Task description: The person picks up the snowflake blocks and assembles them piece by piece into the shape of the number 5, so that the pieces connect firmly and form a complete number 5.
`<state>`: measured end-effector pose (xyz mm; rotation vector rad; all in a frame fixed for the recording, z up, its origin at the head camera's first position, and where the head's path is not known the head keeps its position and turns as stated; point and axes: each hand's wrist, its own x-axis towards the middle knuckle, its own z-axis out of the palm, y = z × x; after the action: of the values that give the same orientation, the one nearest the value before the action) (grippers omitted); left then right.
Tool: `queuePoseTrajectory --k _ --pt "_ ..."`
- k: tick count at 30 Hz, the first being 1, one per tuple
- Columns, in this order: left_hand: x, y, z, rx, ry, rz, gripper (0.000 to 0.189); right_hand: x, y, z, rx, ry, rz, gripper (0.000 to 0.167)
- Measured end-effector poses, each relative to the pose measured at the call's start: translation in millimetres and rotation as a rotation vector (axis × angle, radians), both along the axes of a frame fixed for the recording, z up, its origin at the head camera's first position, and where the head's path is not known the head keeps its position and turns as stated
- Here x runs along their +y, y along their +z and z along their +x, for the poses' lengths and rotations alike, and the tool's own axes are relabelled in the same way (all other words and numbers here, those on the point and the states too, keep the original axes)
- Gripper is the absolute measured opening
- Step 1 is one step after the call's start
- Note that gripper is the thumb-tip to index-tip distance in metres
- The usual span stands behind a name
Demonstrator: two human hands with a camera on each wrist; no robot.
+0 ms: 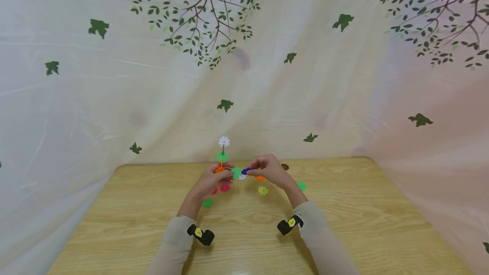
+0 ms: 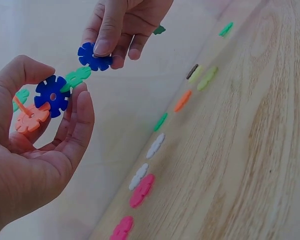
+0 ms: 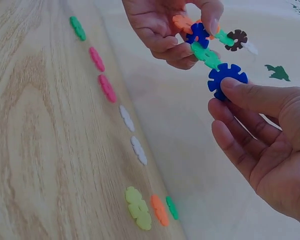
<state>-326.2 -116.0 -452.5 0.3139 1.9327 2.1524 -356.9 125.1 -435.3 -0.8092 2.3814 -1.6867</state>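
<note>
My left hand (image 1: pixel 212 180) holds a chain of notched plastic discs above the table. In the left wrist view, its thumb and fingers surround a blue disc (image 2: pixel 53 96) joined to an orange disc (image 2: pixel 34 119). A green disc (image 2: pixel 77 78) sticks out from that blue one toward the other hand. Another arm of the chain rises past a brown disc (image 3: pixel 236 40) to a white disc (image 1: pixel 224 141) at its tip. Between thumb and fingers, my right hand (image 1: pixel 269 169) pinches a second blue disc (image 3: pixel 227 80), its edge right at the green disc's rim.
Loose discs lie on the wooden table (image 1: pixel 237 237) below and around the hands: pink (image 1: pixel 224 187), green (image 1: pixel 207 203), yellow (image 1: pixel 263 190), orange (image 1: pixel 260 178), another green (image 1: pixel 302 186) and brown (image 1: pixel 285 166). A leaf-patterned curtain (image 1: pixel 164 96) hangs behind the table's far edge.
</note>
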Motion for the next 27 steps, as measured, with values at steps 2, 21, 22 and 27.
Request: queuePoseTrajectory --k 2,21,22,27 --pt "0.1 0.5 0.5 0.001 0.004 -0.002 0.036 -0.9 -0.2 0.6 0.000 -0.001 -0.010 0.011" --pt "7.7 -0.5 1.9 0.016 0.022 0.007 0.035 -8.0 -3.0 4.2 0.076 -0.046 -0.076 0.006" --pt "8.4 -0.8 1.7 0.017 0.036 0.010 0.034 -8.5 -2.9 4.0 0.078 -0.047 -0.080 0.006" --pt "10.8 -1.9 0.2 0.002 0.105 0.010 0.033 -10.6 -2.5 4.5 0.111 -0.037 -0.076 0.006"
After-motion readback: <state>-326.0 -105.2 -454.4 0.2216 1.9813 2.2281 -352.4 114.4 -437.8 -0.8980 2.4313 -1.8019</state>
